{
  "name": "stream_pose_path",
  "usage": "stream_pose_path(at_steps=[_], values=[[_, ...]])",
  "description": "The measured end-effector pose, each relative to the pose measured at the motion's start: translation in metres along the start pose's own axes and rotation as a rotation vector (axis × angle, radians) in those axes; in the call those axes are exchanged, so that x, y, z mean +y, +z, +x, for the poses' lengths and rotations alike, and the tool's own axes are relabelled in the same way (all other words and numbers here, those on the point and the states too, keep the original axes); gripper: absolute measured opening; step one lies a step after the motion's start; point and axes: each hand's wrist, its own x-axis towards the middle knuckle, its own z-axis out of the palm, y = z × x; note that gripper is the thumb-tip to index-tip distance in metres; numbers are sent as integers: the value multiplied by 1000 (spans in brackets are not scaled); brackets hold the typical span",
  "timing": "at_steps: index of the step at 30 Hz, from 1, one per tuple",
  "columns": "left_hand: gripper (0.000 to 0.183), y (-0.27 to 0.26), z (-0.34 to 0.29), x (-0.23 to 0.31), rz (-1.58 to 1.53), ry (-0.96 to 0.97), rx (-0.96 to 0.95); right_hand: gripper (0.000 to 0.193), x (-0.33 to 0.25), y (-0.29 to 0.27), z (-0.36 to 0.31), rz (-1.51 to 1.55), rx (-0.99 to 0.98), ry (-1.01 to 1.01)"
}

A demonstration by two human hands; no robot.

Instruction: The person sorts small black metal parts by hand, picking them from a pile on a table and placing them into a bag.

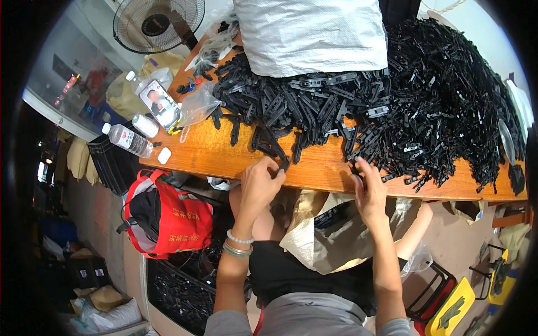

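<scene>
My left hand (260,182) is over the table's front edge, thumb and forefinger pinched on a black plastic piece (284,166). Beyond it lies a heap of long black plastic pieces (302,103). To the right, my right hand (371,193) is at the near edge of a pile of smaller black clips (443,106). Its thumb and forefinger close around a small black plastic part (354,168), whose exact shape is too small to read. Below, an open tan sack (350,246) lies across my lap, with black pieces visible inside.
A white woven sack (314,39) rests on the wooden table (207,148) behind the heap. At the left stand a phone (159,105), a water bottle (128,140) and a fan (158,25). A red bag (182,218) sits beside my left arm; a yellow stool (451,308) is lower right.
</scene>
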Motion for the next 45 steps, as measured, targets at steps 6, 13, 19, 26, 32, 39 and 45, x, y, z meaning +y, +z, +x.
stream_pose_path(at_steps=[6, 13, 19, 26, 32, 39, 45], values=[[12, 19, 2, -26, -786, -102, -194, 56, -13, 2, -15, 720, 161, 691], [16, 33, -14, 5, -947, -54, -246, 33, -12, -7, -18, 943, 113, 807], [11, 44, -24, 12, -1005, -31, -432, 18, -23, -24, -19, 1137, -15, 863], [21, 43, -45, 45, -1010, 33, -543, 14, -43, -37, -25, 1160, -92, 733], [32, 25, -64, 64, -591, 261, -541, 16, -44, -34, -34, 816, 39, 539], [36, 35, -80, 63, -483, 418, -348, 16, -44, -33, -46, 1047, 41, 624], [39, 44, -82, 66, -503, 500, -328, 14, -43, -43, -48, 1070, -47, 713]])
